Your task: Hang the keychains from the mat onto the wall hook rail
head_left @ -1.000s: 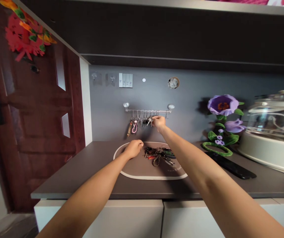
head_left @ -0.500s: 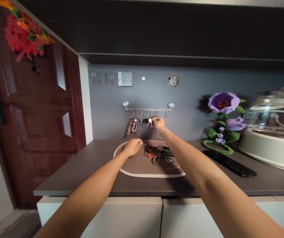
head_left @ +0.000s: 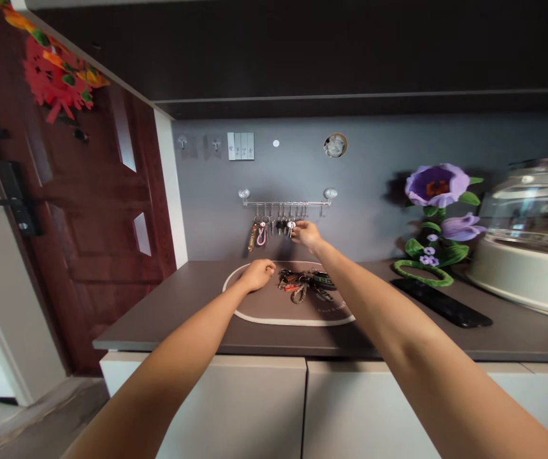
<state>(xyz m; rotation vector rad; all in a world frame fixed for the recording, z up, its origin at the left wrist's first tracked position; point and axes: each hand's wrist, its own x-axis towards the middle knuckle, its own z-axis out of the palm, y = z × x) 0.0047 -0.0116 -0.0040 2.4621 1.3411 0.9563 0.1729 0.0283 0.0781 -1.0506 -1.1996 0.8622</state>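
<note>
A metal rail with small hooks (head_left: pixel 287 204) is fixed to the grey wall, and several key sets hang from it. My right hand (head_left: pixel 308 234) is raised to the rail with its fingertips closed on silver keys (head_left: pixel 291 227). Left of those hang dark keys (head_left: pixel 281 225), a pink strap (head_left: pixel 261 236) and a gold-brown tag (head_left: pixel 253 237). Lower down, my left hand (head_left: pixel 257 275) rests over the mat (head_left: pixel 274 312) with fingers curled; whatever it may hold is hidden. Beside it on the mat lies a pile of keys and keychains (head_left: pixel 305 285).
A purple flower ornament (head_left: pixel 439 188) stands on the counter (head_left: pixel 178 296) at right, with a black oblong object (head_left: pixel 441 303) before it. Farther right is a white appliance with a clear cover (head_left: pixel 522 255). A dark cabinet (head_left: pixel 302 51) overhangs; a red-brown door (head_left: pixel 106 255) is at left.
The view has shifted slightly, so the counter sits a bit higher in it. My right hand stays at the silver keys on the rail; my left hand stays over the mat.
</note>
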